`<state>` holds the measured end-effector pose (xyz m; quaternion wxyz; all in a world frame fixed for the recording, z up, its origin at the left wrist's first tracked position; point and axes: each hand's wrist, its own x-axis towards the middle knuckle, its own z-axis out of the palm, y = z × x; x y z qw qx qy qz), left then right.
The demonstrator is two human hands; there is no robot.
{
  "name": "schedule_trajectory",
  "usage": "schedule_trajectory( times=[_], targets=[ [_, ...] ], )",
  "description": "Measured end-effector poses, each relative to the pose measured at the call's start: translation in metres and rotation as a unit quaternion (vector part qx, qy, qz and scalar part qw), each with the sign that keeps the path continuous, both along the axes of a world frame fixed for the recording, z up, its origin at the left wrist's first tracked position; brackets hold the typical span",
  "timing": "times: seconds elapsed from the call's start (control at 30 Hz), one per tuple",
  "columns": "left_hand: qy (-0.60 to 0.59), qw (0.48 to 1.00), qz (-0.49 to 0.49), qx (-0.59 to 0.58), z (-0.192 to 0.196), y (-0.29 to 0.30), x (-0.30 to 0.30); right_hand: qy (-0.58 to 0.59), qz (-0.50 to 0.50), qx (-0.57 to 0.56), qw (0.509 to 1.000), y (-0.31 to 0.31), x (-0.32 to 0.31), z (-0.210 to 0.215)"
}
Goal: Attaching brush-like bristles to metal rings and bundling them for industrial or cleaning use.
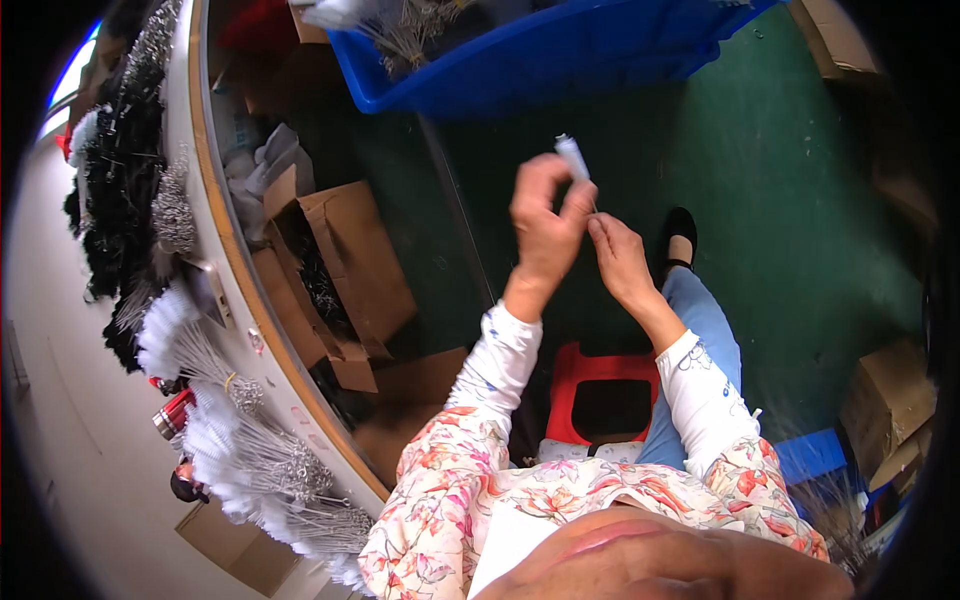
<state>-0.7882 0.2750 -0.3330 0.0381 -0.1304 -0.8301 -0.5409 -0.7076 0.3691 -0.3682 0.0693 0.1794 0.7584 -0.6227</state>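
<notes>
One small white brush-like piece (571, 155) is sticking out beyond the left hand (547, 220), whose thumb and finger are pinching it. Just beside, the right hand (622, 262) is pinching its thin stem (595, 207) between fingertips.

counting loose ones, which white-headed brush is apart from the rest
The slim white-headed wire brush between left hand and right hand; the others lie bunched on the pale table or in the blue plastic bin.
</notes>
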Motion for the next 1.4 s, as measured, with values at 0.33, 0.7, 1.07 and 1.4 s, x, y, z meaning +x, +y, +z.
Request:
schedule_trajectory(
  times=[0.33, 0.7, 1.07, 1.4],
  targets=[
    [-0.141, 0.955, 0.175, -0.192, 0.046, -0.053, -0.279, -0.022, 0.026, -0.019, 0.999, 0.021, 0.005, 0.003],
    [0.12, 0.959, 0.163, -0.196, 0.057, -0.019, -0.32, -0.02, 0.022, -0.046, 0.999, 0.025, 0.002, 0.003],
    [0.091, 0.913, 0.205, -0.341, 0.067, 0.007, -0.318, -0.031, 0.05, -0.072, 0.996, 0.021, -0.004, 0.004],
    [0.435, 0.774, 0.154, -0.434, 0.309, -0.018, -0.27, 0.006, 0.07, -0.042, 0.997, 0.029, 0.002, -0.002]
  ],
)
